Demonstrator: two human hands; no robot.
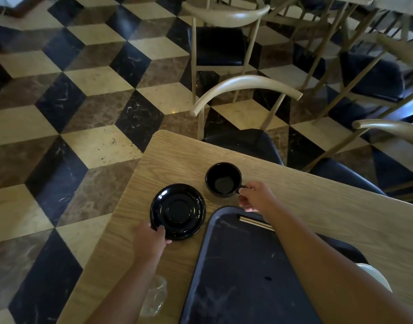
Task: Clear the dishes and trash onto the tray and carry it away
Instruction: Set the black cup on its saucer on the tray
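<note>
Only chopsticks (255,222) lie on the tray (236,277); left hand (151,242) grips the saucer (177,211), right hand (255,197) pinches the cup (223,178) handle, both on the desk (341,213), wrapper (154,298) uncollected.

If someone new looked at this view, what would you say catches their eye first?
Two hands at work: the left hand grips the near rim of a black saucer, the right hand pinches the handle of a black cup. Just beside them lies a dark tray holding chopsticks.
</note>
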